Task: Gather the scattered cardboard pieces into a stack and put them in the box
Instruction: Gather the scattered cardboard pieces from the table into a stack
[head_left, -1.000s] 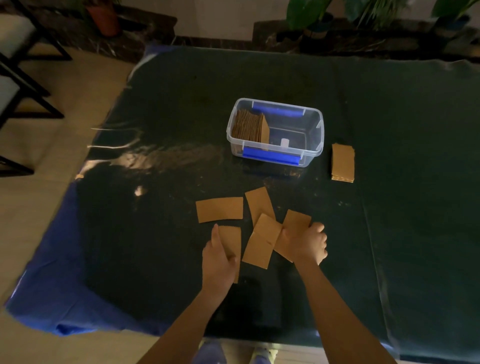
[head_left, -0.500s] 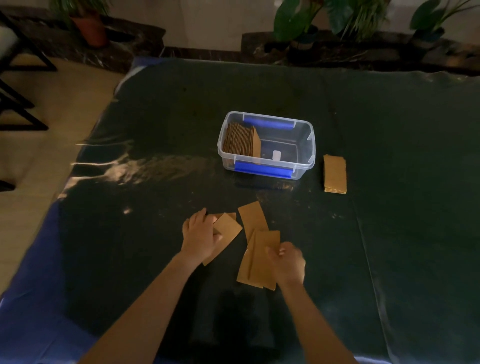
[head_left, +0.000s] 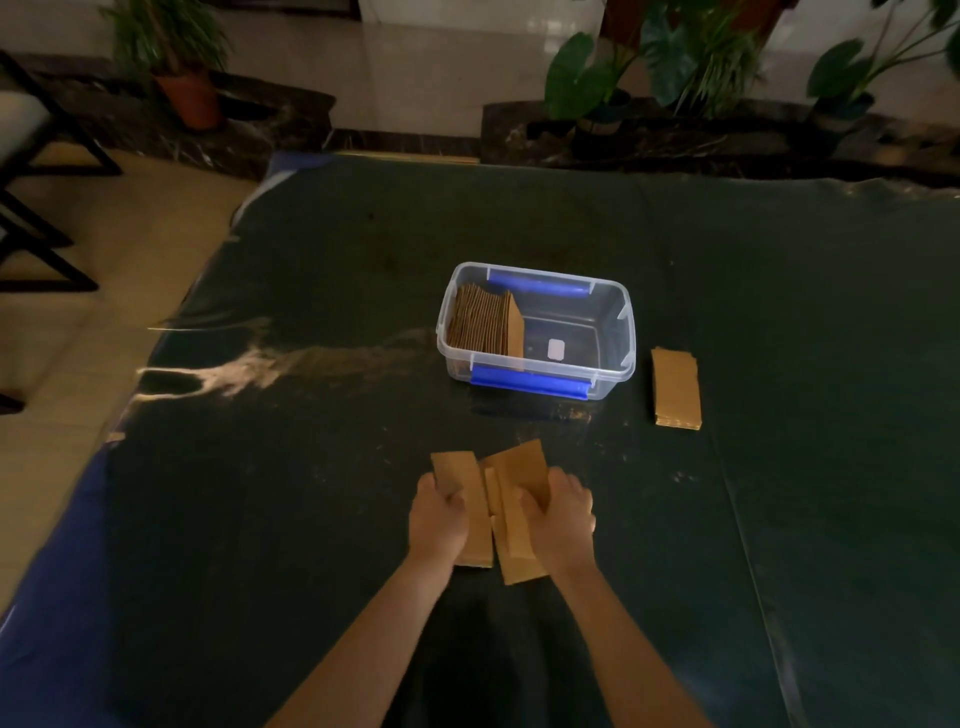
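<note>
**Both hands pressing cardboard pieces together on the bench**

Nearest the camera, two bare forearms reach forward over the dark-covered bench (head_left: 311, 467). The left hand (head_left: 439, 519) is curled around one batch of cardboard pieces (head_left: 470, 499), fingers closed over their left edge. The right hand (head_left: 558, 519) is closed in the same way on a second batch (head_left: 519, 545), gripping it from the right. The two batches lie lengthwise, pointing away from the person, side by side and touching or overlapping in the middle; a few pieces fan out at the far end. How many pieces each hand has cannot be told.

Farther out stands the box (head_left: 618, 338), clear plastic with blue clips on its near and far rims. A row of cardboard pieces stands on edge against its left wall, and the right part of its floor is bare save a small white label. Just right of the box, a neat stack of cardboard (head_left: 675, 387) lies flat on the bench, apart from the box. Beyond the bench, potted plants (head_left: 623, 67) stand along a dark ledge.
</note>
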